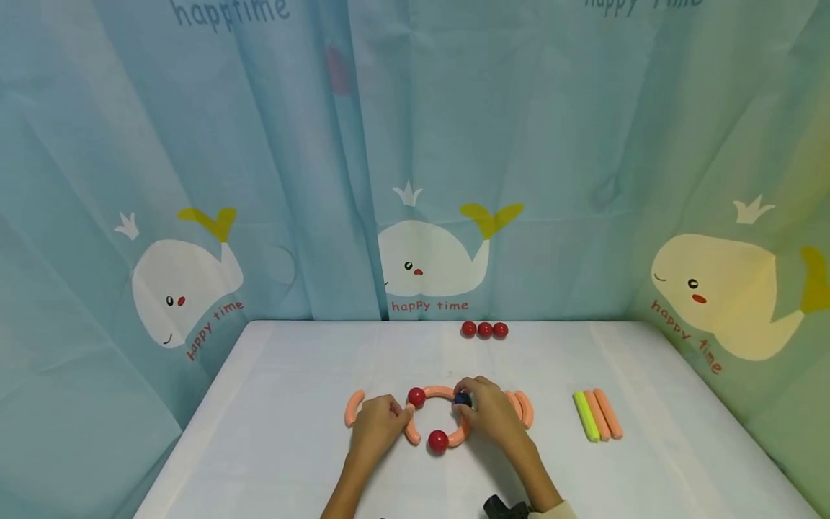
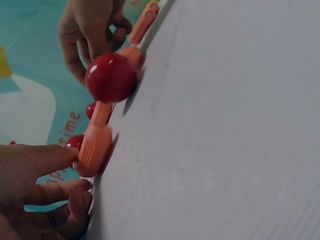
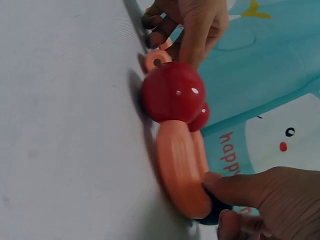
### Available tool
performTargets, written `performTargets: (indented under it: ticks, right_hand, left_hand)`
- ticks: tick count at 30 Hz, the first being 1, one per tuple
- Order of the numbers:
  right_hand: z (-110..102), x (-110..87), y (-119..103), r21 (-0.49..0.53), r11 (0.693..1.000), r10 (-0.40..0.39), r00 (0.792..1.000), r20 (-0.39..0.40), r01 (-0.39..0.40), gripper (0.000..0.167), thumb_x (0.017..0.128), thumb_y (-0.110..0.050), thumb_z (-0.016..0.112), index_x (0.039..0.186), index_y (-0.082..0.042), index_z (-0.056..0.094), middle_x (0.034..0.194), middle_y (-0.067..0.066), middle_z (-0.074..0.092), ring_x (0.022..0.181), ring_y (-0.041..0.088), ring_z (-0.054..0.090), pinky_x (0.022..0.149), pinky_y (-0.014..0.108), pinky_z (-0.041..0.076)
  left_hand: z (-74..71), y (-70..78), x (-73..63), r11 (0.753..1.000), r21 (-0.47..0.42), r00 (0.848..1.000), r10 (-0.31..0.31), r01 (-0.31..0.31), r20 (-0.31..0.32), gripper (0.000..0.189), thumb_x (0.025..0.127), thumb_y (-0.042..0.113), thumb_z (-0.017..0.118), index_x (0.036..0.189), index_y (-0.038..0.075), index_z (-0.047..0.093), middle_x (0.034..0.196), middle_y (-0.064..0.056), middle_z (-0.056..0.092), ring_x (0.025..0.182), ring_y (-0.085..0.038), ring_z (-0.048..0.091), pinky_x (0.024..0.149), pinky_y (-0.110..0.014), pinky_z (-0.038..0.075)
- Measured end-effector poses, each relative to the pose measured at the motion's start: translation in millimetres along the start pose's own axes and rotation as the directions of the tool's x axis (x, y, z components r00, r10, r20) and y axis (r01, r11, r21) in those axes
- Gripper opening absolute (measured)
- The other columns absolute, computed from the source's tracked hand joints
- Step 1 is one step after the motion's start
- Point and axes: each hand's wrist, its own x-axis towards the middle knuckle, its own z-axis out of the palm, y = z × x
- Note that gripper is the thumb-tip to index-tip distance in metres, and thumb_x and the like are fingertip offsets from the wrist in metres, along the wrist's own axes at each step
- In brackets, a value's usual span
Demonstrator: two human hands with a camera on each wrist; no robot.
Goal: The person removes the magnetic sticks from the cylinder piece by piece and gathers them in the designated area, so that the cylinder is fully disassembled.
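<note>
Curved orange sticks and balls form a ring on the table. My left hand pinches the left curved orange stick near its upper end, beside a red ball. Across the ring, my right hand holds a dark blue ball between thumb and fingers. A top curved stick spans between these two balls. The right curved stick runs from the blue ball to the front red ball. A gap shows between that red ball and the left stick's lower end.
One curved orange stick lies left of my left hand; two more curved sticks lie beyond my right hand. A green straight stick and two orange straight sticks lie farther right. Three red balls line the back edge.
</note>
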Motion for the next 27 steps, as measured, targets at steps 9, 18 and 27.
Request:
performTargets:
  ticks: [9,18,27]
  right_hand:
    - [-10.8,0.8,-6.9,-0.027,0.997,0.077,0.990,0.120,-0.074,0.026,0.076,-0.019,0.083,0.092,-0.009,0.064,0.076,0.002,0.054,0.070,0.012,0.046,0.061,0.026,0.041]
    - [-25.8,-13.8,-17.0,-0.030,0.986,0.167,0.966,0.198,-0.165,0.035,0.070,-0.017,0.087,0.083,-0.006,0.057,0.070,0.001,0.054,0.064,0.013,0.046,0.056,0.026,0.039]
    - [-44.0,-21.6,-27.2,-0.061,0.972,0.235,0.931,0.278,-0.227,0.036,0.072,-0.028,0.086,0.073,-0.008,0.055,0.062,0.000,0.053,0.057,0.013,0.047,0.052,0.026,0.037]
  left_hand:
    - [2.5,1.6,-0.3,0.997,-0.015,0.997,-0.074,0.074,0.013,0.031,0.088,0.040,0.069,0.087,0.008,0.069,0.064,0.007,0.060,0.057,-0.007,0.051,0.051,-0.027,0.042]
    - [10.4,5.6,-2.4,0.993,-0.011,0.993,-0.118,0.118,0.021,0.022,0.084,0.036,0.074,0.085,0.014,0.070,0.065,0.009,0.057,0.054,-0.007,0.049,0.047,-0.025,0.039]
    - [13.7,9.0,0.2,0.991,-0.005,0.991,-0.135,0.135,0.011,0.018,0.083,0.037,0.075,0.082,0.019,0.070,0.062,0.012,0.055,0.053,-0.006,0.047,0.047,-0.025,0.036]
